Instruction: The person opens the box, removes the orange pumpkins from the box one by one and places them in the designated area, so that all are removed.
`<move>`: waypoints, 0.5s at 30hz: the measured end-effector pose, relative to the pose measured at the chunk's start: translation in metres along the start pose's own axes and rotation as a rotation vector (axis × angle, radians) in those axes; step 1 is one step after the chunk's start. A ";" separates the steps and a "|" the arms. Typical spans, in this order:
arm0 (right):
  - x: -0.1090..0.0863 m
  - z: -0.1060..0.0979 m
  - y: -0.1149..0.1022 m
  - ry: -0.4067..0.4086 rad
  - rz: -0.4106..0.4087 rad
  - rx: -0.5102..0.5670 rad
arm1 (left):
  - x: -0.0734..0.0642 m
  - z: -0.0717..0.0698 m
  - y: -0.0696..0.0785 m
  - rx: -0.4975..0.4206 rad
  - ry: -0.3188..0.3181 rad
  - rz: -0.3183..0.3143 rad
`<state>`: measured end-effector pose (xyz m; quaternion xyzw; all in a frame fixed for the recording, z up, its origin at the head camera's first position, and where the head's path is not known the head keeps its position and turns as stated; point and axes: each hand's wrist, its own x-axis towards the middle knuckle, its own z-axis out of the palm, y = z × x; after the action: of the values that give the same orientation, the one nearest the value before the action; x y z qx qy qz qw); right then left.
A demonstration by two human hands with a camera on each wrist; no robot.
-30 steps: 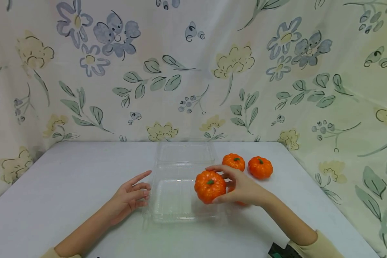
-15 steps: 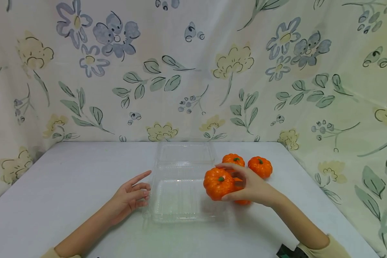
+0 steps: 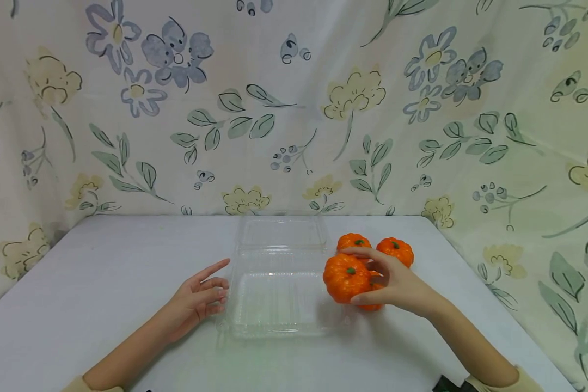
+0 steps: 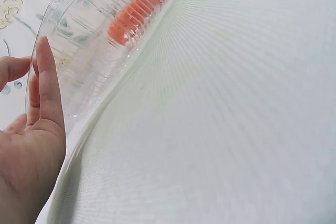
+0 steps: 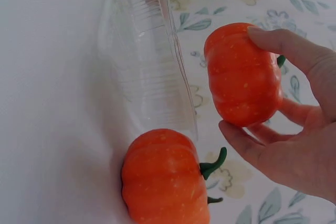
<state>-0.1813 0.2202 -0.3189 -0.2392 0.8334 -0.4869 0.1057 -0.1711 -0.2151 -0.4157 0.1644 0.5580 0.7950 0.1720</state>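
Observation:
In my right hand (image 3: pixel 399 283) I hold a small orange pumpkin (image 3: pixel 345 279) with a green stem. Thumb and fingers grip its sides, and the right wrist view shows this pumpkin (image 5: pixel 241 77) lifted off the table. A clear plastic clamshell box (image 3: pixel 269 305) lies with its lid folded back; the pumpkin is over its right edge. Just beyond that edge another pumpkin (image 3: pixel 371 306) stands partly hidden behind the held one. At the box's left side, my left hand (image 3: pixel 201 302) has relaxed fingers, fingertips right at the rim, and holds nothing.
Two more orange pumpkins, one behind my right hand (image 3: pixel 354 240) and one farther right (image 3: pixel 397 250), stand on the white table (image 3: pixel 127 272). A floral curtain (image 3: pixel 294 109) hangs behind the table's back edge.
My right hand has carried the pumpkin to the right, from over the box to its right edge, beside the other pumpkins. The left hand has stayed in place.

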 end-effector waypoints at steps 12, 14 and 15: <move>-0.010 -0.012 0.002 0.044 0.013 -0.011 | 0.000 -0.001 -0.001 0.003 0.001 0.000; -0.012 -0.014 0.002 0.050 0.006 -0.013 | 0.000 -0.001 0.000 0.005 0.003 0.000; -0.013 -0.015 0.002 0.053 0.003 -0.012 | 0.000 0.000 0.000 0.007 0.004 0.000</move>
<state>-0.1769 0.2389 -0.3143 -0.2256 0.8392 -0.4878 0.0831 -0.1716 -0.2152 -0.4162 0.1637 0.5610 0.7934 0.1703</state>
